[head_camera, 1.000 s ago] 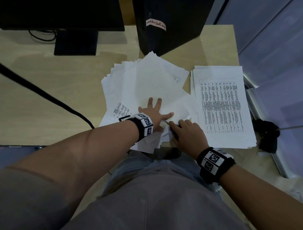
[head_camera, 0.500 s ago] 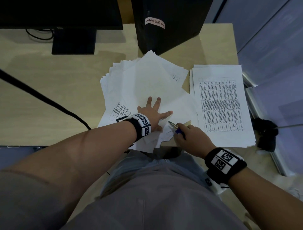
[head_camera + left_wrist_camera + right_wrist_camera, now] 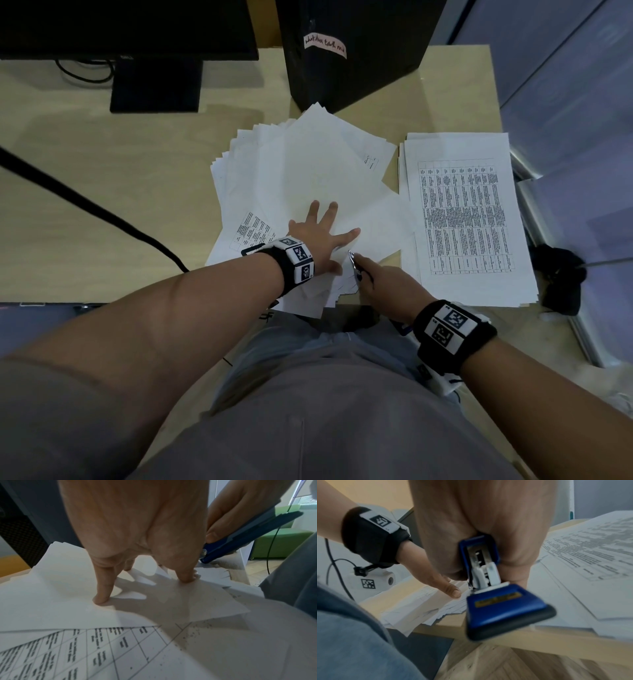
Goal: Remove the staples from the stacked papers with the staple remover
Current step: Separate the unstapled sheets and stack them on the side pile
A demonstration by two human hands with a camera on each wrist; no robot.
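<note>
Here the left hand (image 3: 317,233) lies flat with fingers spread, pressing the fanned stack of papers (image 3: 301,178) at the desk's (image 3: 102,178) near edge. Just right of its thumb, the right hand (image 3: 387,284) grips the blue staple remover (image 3: 491,588), metal tip on the stack's near corner.

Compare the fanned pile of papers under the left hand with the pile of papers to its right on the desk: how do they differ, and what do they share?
The fanned pile is splayed, with staggered corners and a blank top sheet; the right pile is squared, with a printed table on top. The left hand presses the fanned pile; no hand touches the right pile. The staple remover in the right hand is at the fanned pile's near corner. Both are white sheets flat on the desk.
</note>
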